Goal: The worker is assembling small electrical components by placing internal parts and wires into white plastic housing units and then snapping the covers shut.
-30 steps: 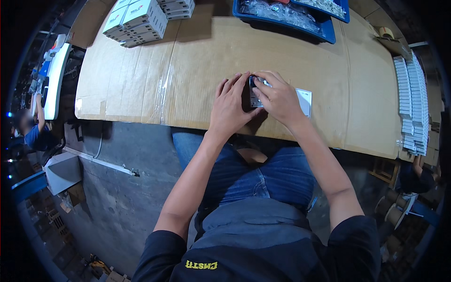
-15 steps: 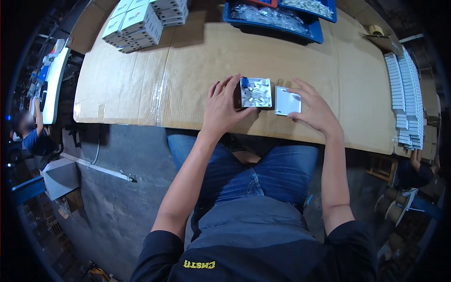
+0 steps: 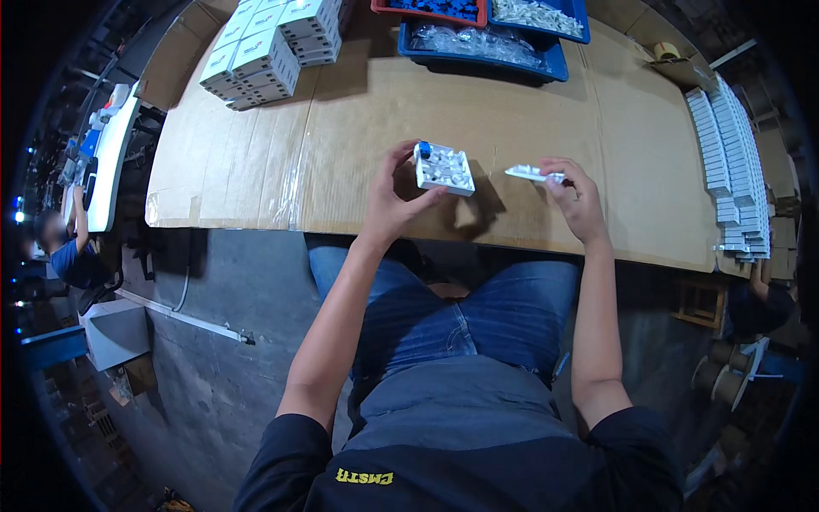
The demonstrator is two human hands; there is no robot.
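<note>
My left hand (image 3: 399, 194) is closed around a square white plastic box (image 3: 445, 172), thumb at the near side and fingers at the far left. The box is open on top and lifted off the table, its shadow falling to the right. Inside it sit a blue part (image 3: 424, 149) at the far left corner and several small white or clear pieces too small to name. Pinched between thumb and fingers of my right hand (image 3: 577, 196) is a thin white square cover (image 3: 531, 173), raised and tilted nearly edge-on. A gap separates the cover from the box.
Cardboard covers the table (image 3: 341, 188). White cartons (image 3: 256, 60) are stacked at the back left. A blue tray (image 3: 486, 64) of clear bags, a red tray (image 3: 433, 10) and another tray stand at the back. White boxes (image 3: 725, 162) line the right edge. Other people work at both sides.
My left hand has lifted and tilted the box off the table, shifting slightly left. My right hand has picked up the cover and turned it nearly edge-on. The view has shifted slightly.
</note>
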